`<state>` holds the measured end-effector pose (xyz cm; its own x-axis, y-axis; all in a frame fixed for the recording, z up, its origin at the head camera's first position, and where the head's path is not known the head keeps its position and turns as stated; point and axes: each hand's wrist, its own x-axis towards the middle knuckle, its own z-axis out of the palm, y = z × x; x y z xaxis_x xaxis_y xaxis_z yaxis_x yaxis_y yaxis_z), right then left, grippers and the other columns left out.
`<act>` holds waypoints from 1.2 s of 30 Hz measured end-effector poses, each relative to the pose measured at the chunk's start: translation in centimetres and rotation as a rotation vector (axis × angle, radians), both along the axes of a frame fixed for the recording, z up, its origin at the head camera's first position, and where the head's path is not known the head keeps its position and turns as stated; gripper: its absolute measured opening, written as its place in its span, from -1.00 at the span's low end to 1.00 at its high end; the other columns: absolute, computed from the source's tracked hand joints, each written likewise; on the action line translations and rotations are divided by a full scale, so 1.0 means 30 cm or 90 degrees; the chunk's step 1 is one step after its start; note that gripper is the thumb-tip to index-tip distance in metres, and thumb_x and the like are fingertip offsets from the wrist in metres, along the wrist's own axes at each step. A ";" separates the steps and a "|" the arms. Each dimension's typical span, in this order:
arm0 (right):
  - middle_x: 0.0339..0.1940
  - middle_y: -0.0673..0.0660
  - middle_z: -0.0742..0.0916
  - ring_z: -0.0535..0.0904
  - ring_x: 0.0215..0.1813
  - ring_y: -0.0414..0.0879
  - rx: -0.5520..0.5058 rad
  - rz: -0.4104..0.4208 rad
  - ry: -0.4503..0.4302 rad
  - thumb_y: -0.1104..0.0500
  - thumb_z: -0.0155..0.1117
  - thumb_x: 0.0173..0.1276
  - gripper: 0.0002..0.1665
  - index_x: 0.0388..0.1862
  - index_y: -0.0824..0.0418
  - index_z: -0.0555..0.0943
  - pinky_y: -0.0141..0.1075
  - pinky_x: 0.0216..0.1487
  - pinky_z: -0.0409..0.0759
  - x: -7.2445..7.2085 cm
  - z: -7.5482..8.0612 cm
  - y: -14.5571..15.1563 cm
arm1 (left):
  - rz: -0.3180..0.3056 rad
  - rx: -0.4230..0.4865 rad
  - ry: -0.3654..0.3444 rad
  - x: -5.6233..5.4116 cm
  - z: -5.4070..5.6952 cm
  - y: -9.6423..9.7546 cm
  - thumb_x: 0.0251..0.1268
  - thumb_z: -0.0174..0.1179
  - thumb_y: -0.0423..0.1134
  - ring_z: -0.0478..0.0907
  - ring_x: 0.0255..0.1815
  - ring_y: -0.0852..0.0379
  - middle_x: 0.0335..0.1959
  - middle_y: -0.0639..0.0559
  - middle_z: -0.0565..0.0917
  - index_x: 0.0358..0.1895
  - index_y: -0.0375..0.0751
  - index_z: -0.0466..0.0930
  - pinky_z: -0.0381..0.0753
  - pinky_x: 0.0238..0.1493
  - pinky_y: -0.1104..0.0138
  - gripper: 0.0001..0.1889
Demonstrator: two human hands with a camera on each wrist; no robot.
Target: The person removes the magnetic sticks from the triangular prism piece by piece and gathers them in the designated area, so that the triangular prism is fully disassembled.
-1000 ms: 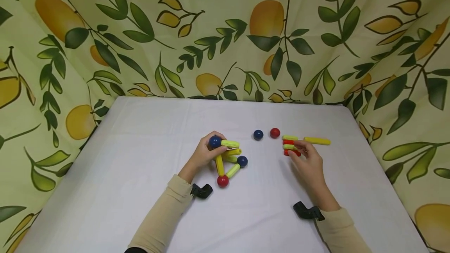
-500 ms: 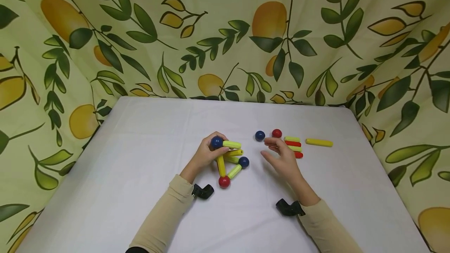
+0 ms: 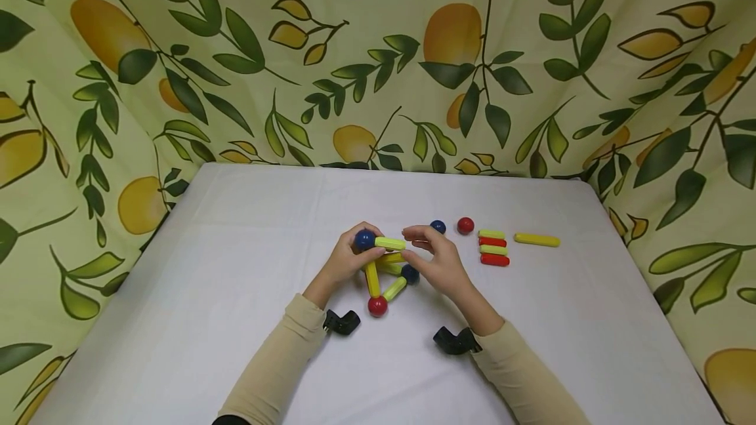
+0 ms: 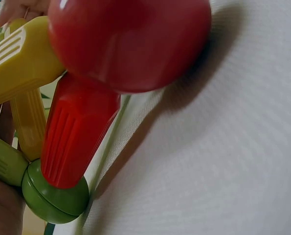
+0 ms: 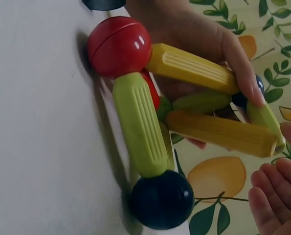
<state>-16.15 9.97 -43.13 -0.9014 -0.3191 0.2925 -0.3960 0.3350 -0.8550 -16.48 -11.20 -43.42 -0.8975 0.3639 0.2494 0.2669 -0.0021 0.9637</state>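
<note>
A frame of rods and balls, like a magnetic building set, stands on the white table. My left hand [image 3: 341, 260] holds its top, with the thumb against the upper blue ball [image 3: 364, 239] and the rods there. A light green rod [image 3: 390, 242] sticks out from that ball. Below are a yellow rod [image 3: 371, 279], a red ball [image 3: 377, 306] and another blue ball [image 5: 162, 199]. A red rod [image 4: 79, 132] and a green ball [image 4: 52, 193] show in the left wrist view. My right hand [image 3: 440, 264], holding nothing, has its fingers spread beside the free rod ends; contact cannot be told.
Behind my right hand lies a partly hidden blue ball [image 3: 438, 226], near a loose red ball [image 3: 465, 225]. Several short red and light green rods [image 3: 493, 250] lie in a row to the right. Farther right is a long yellow rod [image 3: 536, 240]. A patterned curtain [image 3: 378, 84] surrounds the table.
My right hand has left the row of short rods and moved left to the frame, with nothing in its fingers. My left hand keeps its hold in place.
</note>
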 end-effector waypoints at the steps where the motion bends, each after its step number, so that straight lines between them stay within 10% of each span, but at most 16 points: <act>1: 0.05 0.18 0.65 0.57 0.13 0.03 -0.001 0.003 -0.001 0.20 0.34 0.24 -0.58 0.05 0.27 0.51 -0.15 0.16 0.52 0.001 0.002 -0.006 | -0.001 0.001 0.004 -0.001 -0.002 0.000 0.18 0.11 -0.55 0.47 -0.21 0.26 -0.23 0.10 0.56 -0.11 -0.50 0.40 0.51 -0.08 0.46 -0.79; 13: -0.09 0.18 0.70 0.66 -0.08 -0.01 -0.027 -0.021 0.003 0.22 0.31 0.27 -0.73 -0.07 0.27 0.59 -0.17 0.01 0.62 0.009 -0.010 -0.046 | 0.000 0.010 0.004 -0.040 -0.082 -0.003 0.20 0.14 -0.53 0.50 -0.23 0.24 -0.22 0.08 0.57 -0.09 -0.44 0.44 0.52 -0.10 0.45 -0.78; 25: -0.16 0.14 0.73 0.66 -0.11 -0.04 -0.066 -0.102 0.096 0.26 0.38 0.19 -0.75 -0.13 0.26 0.64 -0.21 -0.02 0.63 0.021 -0.026 -0.057 | -0.030 0.006 -0.004 -0.044 -0.083 -0.011 0.22 0.08 -0.58 0.57 -0.14 0.20 -0.04 -0.49 0.54 0.17 -0.54 0.35 0.55 -0.01 0.46 -0.58; 36: -0.09 0.29 0.69 0.64 -0.08 0.06 -0.087 -0.150 -0.056 0.27 0.33 0.23 -0.70 -0.08 0.38 0.62 -0.57 -0.12 0.56 -0.010 0.044 0.067 | -0.057 0.032 0.050 -0.047 -0.097 -0.015 0.30 0.16 -0.29 0.62 -0.10 0.19 -0.20 -0.45 0.63 0.19 -0.36 0.38 0.54 0.04 0.42 -0.57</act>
<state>-16.45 11.99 -41.82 -0.9700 -0.0602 0.2357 -0.2430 0.2889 -0.9260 -17.90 -11.64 -46.33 -0.8387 0.4275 0.3374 0.3378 -0.0776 0.9380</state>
